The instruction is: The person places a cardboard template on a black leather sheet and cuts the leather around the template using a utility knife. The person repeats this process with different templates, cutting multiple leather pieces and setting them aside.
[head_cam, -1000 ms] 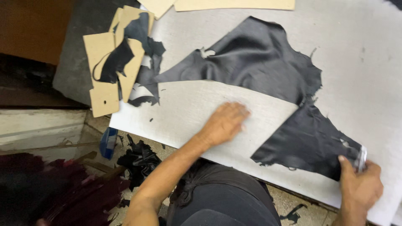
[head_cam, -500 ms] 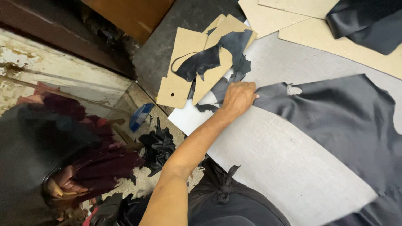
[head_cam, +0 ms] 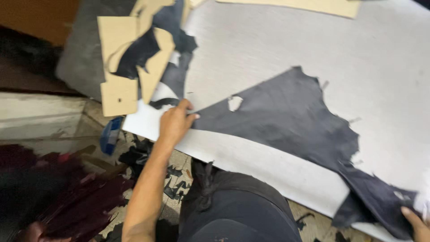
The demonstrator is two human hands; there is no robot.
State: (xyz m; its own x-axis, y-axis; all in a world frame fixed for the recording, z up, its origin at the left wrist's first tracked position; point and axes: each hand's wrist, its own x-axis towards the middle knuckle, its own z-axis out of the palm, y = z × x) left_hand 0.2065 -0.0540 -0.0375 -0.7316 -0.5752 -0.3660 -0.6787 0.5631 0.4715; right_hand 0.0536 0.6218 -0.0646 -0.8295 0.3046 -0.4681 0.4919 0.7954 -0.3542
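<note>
Left hand (head_cam: 175, 123) pinches the ragged dark leather hide (head_cam: 291, 130); right hand (head_cam: 416, 224) grips its far corner.

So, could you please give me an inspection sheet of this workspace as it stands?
Surface: pale grey board, scuffed, mostly bare at the top right.
Job's things: dark leather hide, flat on the board, ragged edges, a small hole near its left tip.
Clutter: tan card patterns with dark offcuts overhanging the board's left corner; another card sheet at the top edge; black scraps on the floor.
Grippers: left hand at the hide's left tip; right hand at its lower right end, mostly out of frame.
Cables: nothing seen.
Surroundings: dark red heap lower left; blue object below the board's edge.
</note>
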